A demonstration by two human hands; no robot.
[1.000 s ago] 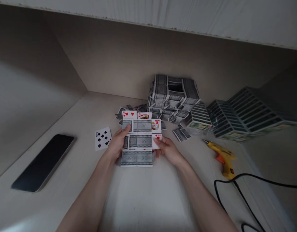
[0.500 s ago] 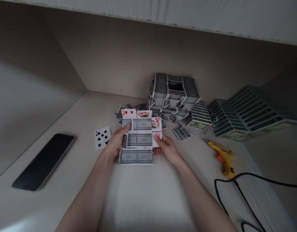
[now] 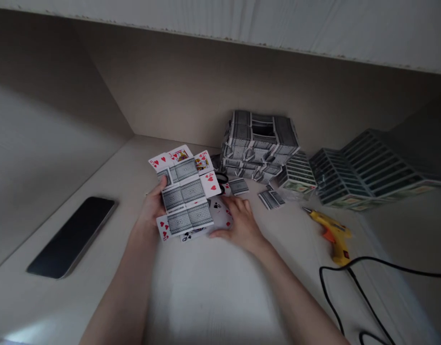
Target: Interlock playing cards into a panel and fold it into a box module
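My left hand (image 3: 153,206) is closed around the left edge of a panel of joined playing cards (image 3: 186,191), holding it tilted above the table. Grey patterned backs face up on it, with red face cards and hearts sticking out at the top and right. My right hand (image 3: 243,223) has its thumb and fingers apart over some loose playing cards (image 3: 222,216) on the table, just right of the panel. Whether it touches them I cannot tell. Behind that hand lie black looped handles (image 3: 222,178), partly hidden by the panel, and a face-down card (image 3: 239,185).
A box-like structure of folded cards (image 3: 259,143) stands at the back. Stacks of green-edged cards (image 3: 353,167) fill the right rear. A yellow glue gun (image 3: 331,235) lies at right with its black cable (image 3: 371,258). At left is a phone (image 3: 72,237).
My left hand has moved the panel left and turned it anticlockwise. My right hand has let go of its right side and opened over the loose cards, which now show.
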